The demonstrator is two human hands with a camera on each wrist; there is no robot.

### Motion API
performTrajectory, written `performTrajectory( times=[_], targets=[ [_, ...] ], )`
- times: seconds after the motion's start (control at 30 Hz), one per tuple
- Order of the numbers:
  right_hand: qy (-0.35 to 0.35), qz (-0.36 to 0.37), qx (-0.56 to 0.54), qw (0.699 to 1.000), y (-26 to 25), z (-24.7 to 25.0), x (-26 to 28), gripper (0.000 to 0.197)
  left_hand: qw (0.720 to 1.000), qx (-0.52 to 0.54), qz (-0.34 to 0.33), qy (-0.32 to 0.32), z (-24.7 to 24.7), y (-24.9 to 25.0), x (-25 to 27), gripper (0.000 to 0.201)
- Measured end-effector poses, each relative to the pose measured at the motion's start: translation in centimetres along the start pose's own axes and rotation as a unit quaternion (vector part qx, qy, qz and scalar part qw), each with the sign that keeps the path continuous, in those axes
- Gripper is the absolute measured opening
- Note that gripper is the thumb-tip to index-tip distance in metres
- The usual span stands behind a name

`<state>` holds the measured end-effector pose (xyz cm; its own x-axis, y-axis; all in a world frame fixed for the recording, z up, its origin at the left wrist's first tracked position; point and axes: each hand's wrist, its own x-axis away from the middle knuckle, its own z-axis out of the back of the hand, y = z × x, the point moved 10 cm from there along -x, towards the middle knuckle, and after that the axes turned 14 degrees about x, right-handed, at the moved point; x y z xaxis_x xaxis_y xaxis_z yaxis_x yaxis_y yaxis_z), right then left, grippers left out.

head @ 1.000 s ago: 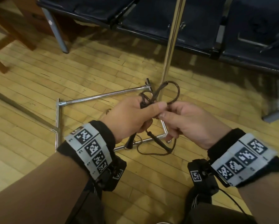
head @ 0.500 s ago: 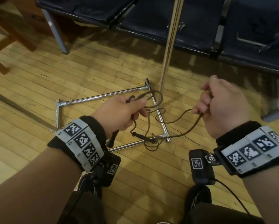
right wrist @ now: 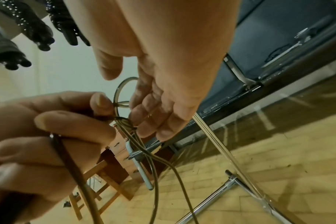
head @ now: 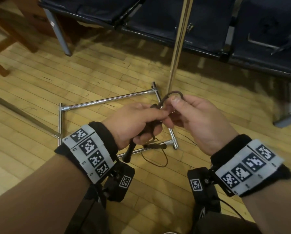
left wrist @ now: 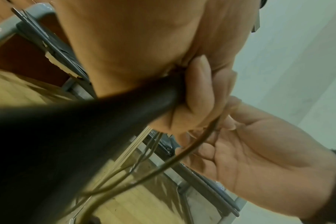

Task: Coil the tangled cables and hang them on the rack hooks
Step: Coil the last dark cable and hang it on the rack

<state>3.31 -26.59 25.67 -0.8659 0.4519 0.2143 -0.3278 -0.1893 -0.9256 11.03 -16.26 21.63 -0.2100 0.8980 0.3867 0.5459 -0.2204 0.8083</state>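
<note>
A thin dark brown cable (head: 173,94) arches in a small loop between my two hands, above the chrome rack base (head: 107,100). My left hand (head: 138,122) grips the gathered turns, and a black plug (head: 129,153) hangs below its fist. In the left wrist view the plug (left wrist: 109,115) sits inside the curled left fingers. My right hand (head: 197,120) pinches the loop at its fingertips, right beside the left thumb. In the right wrist view the loop (right wrist: 119,88) runs between the right hand's thumb and forefinger. Loose cable (head: 158,162) and a second plug (head: 156,146) trail on the floor.
The rack's chrome pole (head: 178,41) rises just behind my hands. A row of dark blue seats (head: 158,16) on metal legs stands behind it, with wooden furniture (head: 9,32) at the left. Dark bundles (right wrist: 38,30) hang above in the right wrist view. Wooden floor (head: 40,81) surrounds the rack.
My right hand had swung out to the right, drawing out a length of cable. It has come back to the left hand, laying a new loop there.
</note>
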Motion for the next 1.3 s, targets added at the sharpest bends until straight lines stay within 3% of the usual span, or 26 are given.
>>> performTrajectory(
  times=[0.1,0.3,0.53,0.8,0.93,1.1,1.3],
  targets=[
    [0.046,0.0,-0.042,0.998,0.1,0.9,-0.2,0.029,1.0,-0.014,0.007,-0.015,0.0,-0.2,0.1,0.026],
    [0.1,-0.024,-0.183,0.978,0.4,3.6,-0.5,0.03,0.998,-0.023,-0.029,0.057,2.4,1.1,0.1,0.02],
    [0.114,-0.018,-0.09,0.989,0.3,5.1,-0.6,0.028,0.988,-0.064,-0.08,0.116,4.3,2.3,0.4,0.016],
    [0.082,-0.048,-0.065,0.993,0.9,4.1,-0.4,0.029,0.995,-0.019,-0.067,0.073,3.0,1.3,-0.1,0.027],
    [0.066,-0.039,-0.051,0.996,0.5,2.2,-0.4,0.028,0.996,-0.043,-0.058,0.047,1.1,0.5,-0.4,0.012],
    [0.048,-0.033,-0.048,0.997,0.3,1.4,-0.5,0.029,0.996,-0.065,-0.045,0.033,0.1,0.5,-0.4,0.026],
    [0.033,-0.053,-0.104,0.993,0.8,1.3,-0.6,0.038,0.998,0.013,-0.054,0.024,0.3,1.6,-0.1,0.041]
  ],
)
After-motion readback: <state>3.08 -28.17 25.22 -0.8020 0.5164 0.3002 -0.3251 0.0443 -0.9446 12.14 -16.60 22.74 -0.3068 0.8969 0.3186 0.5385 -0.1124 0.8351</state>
